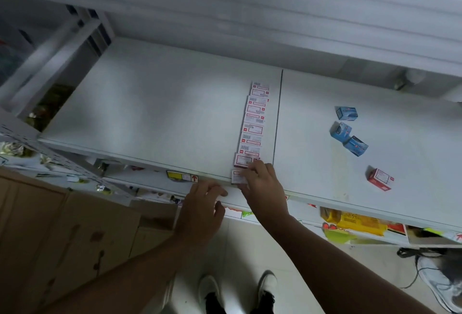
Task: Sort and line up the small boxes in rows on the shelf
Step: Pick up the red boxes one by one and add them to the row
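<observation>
**Red-and-white boxes lined up on the shelf, last one at the front edge**

The white shelf point(155, 103) carries a single row of red-and-white boxes point(253, 123) running from deep on the shelf toward its front edge, each touching the next, just left of the seam between two shelf panels. The frontmost box point(237, 176) sits at the very lip of the shelf. On the right panel, well apart from the row, lie three blue boxes point(348, 130), loose and tilted at different angles, two of them touching. Nearer the front edge stands a lone red box point(380, 179).

The right hand point(260, 183) reaches in from below, fingers curled and pinching the frontmost box at the end of the row, knuckles over the shelf edge. The left hand point(202, 208) hangs just beside it, below the shelf lip, fingers loosely bent and holding nothing, fingertips near the edge. Cardboard cartons point(62, 233) stand on the floor at left.
</observation>
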{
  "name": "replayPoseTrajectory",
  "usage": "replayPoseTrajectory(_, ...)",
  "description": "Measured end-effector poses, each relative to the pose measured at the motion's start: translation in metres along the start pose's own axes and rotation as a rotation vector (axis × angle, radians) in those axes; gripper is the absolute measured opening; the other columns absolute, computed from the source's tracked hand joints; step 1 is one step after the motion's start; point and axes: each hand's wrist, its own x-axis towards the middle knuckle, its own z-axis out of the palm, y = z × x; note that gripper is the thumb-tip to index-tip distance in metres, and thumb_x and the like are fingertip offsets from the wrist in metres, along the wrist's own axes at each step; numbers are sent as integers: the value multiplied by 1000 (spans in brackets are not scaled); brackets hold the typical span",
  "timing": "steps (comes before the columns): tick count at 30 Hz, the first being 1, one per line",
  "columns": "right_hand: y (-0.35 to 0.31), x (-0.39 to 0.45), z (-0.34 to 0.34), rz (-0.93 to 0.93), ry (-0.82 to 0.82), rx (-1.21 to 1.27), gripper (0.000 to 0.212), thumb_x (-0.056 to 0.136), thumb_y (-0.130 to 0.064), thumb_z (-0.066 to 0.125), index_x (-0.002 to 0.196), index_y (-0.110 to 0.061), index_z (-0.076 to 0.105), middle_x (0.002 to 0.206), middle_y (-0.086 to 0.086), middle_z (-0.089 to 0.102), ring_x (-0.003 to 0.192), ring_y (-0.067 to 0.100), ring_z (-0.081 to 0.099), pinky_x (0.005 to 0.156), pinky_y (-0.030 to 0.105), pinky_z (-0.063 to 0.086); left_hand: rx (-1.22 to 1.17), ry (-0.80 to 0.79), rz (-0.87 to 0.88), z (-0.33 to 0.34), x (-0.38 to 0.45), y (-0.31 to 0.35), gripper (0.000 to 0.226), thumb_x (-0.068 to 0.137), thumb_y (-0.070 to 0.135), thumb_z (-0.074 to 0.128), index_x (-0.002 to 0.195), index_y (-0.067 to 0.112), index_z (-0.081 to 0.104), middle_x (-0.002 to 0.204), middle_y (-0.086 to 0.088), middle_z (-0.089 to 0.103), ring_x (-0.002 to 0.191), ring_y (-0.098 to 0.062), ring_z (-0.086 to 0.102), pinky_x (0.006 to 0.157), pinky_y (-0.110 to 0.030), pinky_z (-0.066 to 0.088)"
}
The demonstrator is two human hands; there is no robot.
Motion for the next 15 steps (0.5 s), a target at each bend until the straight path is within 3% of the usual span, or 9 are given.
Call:
replayPoseTrajectory(3,-4,-11,-6,51,32,83,42,88,-36,82,124,-18,69,127,4,63,118,26,56,91,39,57,-110,6,-163,2,6,10,29,92,8,75,115,25,73,120,8,65,114,-3,52,93,-10,42)
replayPoseTrajectory(5,-12,-22,-9,185,99,260,38,95,-35,74,129,-21,65,131,-2,63,122,18,56,99,35,54,-281,20,-357,0,14,24,28,99,9,70,121,28,67,122,11,63,113,-7,59,88,-8,44)
replayPoseTrajectory(8,-22,-36,-7,452,163,630,37,102,-35,62,138,-32,57,138,-14,60,127,8,55,109,38,51,-558,42,-613,2,27,46,27,108,23,60,135,29,62,135,9,64,123,-10,61,97,-18,49)
replayPoseTrajectory(10,-28,-40,-13,631,104,978,38,102,-39,57,139,-43,53,139,-20,60,129,9,57,109,38,53,-752,72,-696,7,31,54,31,108,44,53,137,33,60,139,4,63,129,-16,61,105,-31,55)
replayPoseTrajectory(12,-31,-40,-18,710,77,1188,37,105,-33,54,141,-42,52,138,-19,62,130,10,58,109,36,53,-918,73,-764,9,36,63,50,101,65,48,141,36,58,141,1,63,132,-20,62,109,-40,56)
replayPoseTrajectory(15,-30,-36,-19,799,100,1278,50,98,-47,52,146,-35,52,144,-12,61,134,15,56,115,47,48,-1128,65,-812,11,44,77,52,109,59,44,152,30,52,146,5,64,133,-14,61,111,-29,50)
